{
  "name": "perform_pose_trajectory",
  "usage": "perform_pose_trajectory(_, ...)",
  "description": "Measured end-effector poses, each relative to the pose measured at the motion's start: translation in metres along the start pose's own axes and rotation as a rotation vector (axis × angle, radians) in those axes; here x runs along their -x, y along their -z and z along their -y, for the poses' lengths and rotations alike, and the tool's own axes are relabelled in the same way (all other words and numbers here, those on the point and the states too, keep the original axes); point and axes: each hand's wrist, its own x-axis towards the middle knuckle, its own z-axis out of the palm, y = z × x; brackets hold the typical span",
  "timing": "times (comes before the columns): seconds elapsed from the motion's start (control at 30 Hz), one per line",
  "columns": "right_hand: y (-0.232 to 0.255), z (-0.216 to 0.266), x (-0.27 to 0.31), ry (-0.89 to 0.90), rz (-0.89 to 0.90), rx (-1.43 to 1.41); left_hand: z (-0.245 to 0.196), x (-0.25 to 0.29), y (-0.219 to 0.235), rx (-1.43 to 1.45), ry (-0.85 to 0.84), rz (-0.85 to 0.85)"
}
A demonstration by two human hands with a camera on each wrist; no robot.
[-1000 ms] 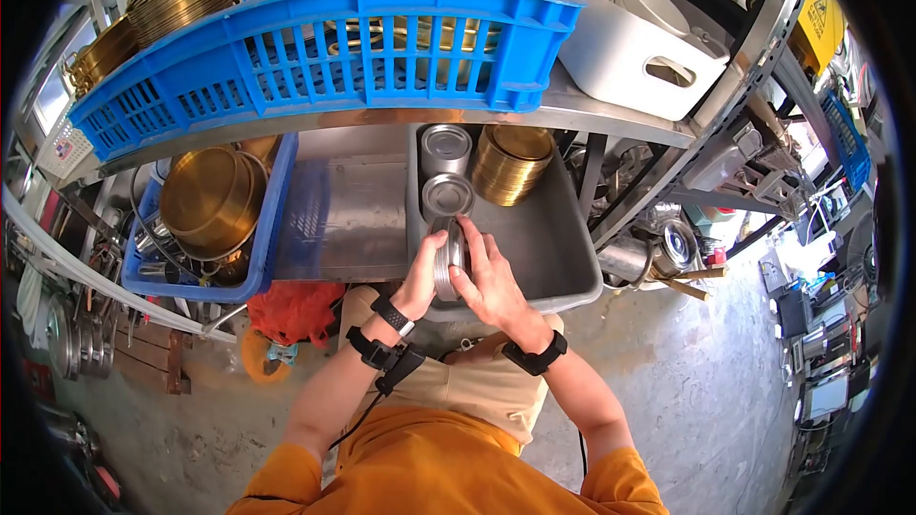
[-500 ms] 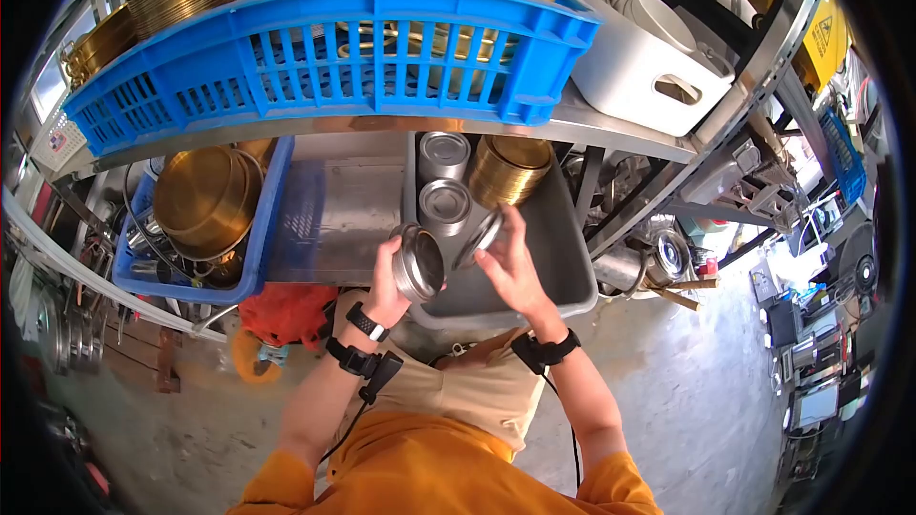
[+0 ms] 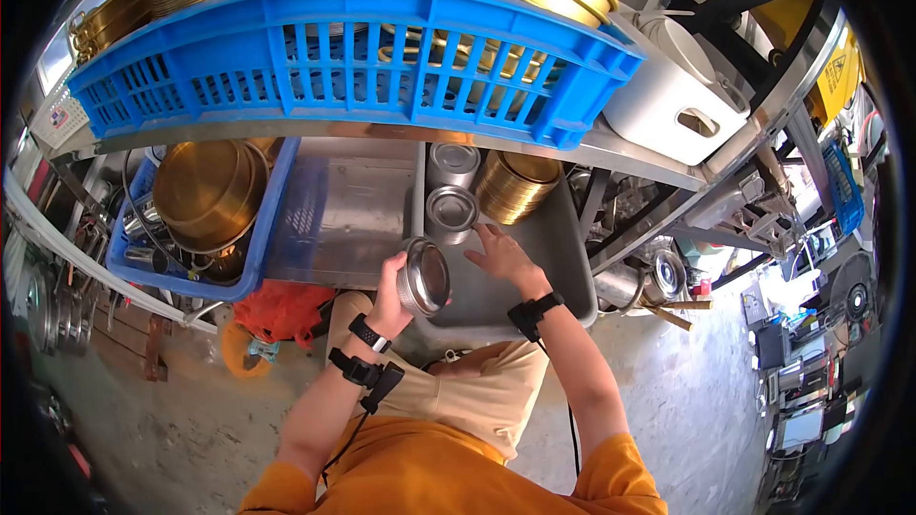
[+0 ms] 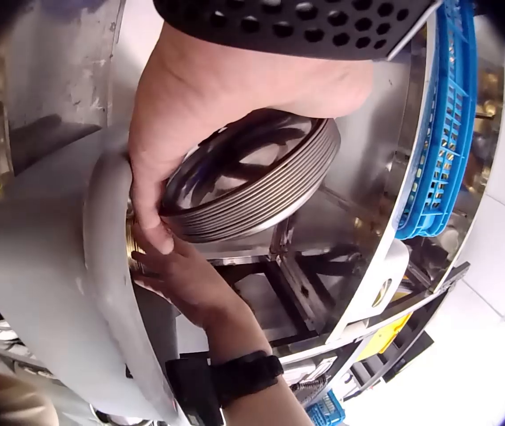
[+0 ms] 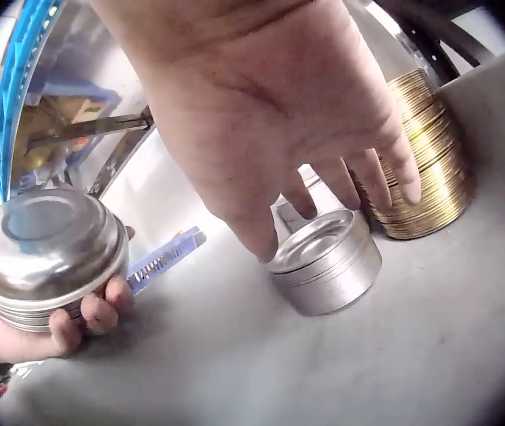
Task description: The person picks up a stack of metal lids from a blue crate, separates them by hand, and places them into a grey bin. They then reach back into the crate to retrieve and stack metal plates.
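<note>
My left hand [image 3: 389,299] grips a nested stack of silver metal bowls [image 3: 426,278] tilted on its side, left of the grey tub's middle. In the right wrist view, the stack's rounded base [image 5: 43,226] faces up and my left fingers curl round its ridged rims. The left wrist view shows its hollow side. My right hand [image 3: 506,256] reaches into the grey tub [image 3: 563,262] with fingers spread and nothing held. Its thumb and fingertips are right at the rim of a short silver stack [image 5: 328,277]. Behind that stands another silver stack [image 3: 453,162], beside a taller gold stack [image 3: 516,189].
A shelf edge [image 3: 382,132] with a blue crate [image 3: 353,95] of gold pans and a white bin [image 3: 668,105] overhangs the tub's back. Left of the tub is a bare metal surface [image 3: 353,200], then a blue basket [image 3: 267,243] holding a gold pot [image 3: 202,189].
Both hands were together on the silver stack; then the right hand drew a silver piece off to the right. Now that hand is without it, fingers spread, while the left still holds its turned stack.
</note>
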Motion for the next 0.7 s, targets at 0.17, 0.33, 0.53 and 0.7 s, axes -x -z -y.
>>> perform_pose_trajectory(0.17,0.050,0.063,0.020,-0.087,0.131,-0.286,0.007,-0.005,0.005,-0.003,-0.018,0.014)
perform_pose_trajectory(0.33,0.066,0.117,0.050,0.095,0.155,-0.484,0.007,-0.002,-0.008,-0.020,-0.081,0.080)
perform_pose_trajectory(0.53,0.065,0.126,0.064,-0.017,0.108,-0.351,0.009,0.003,-0.008,-0.130,-0.070,0.048)
perform_pose_trajectory(0.7,0.068,0.125,0.068,-0.018,0.114,-0.430,0.010,0.000,-0.004,-0.158,-0.050,0.066)
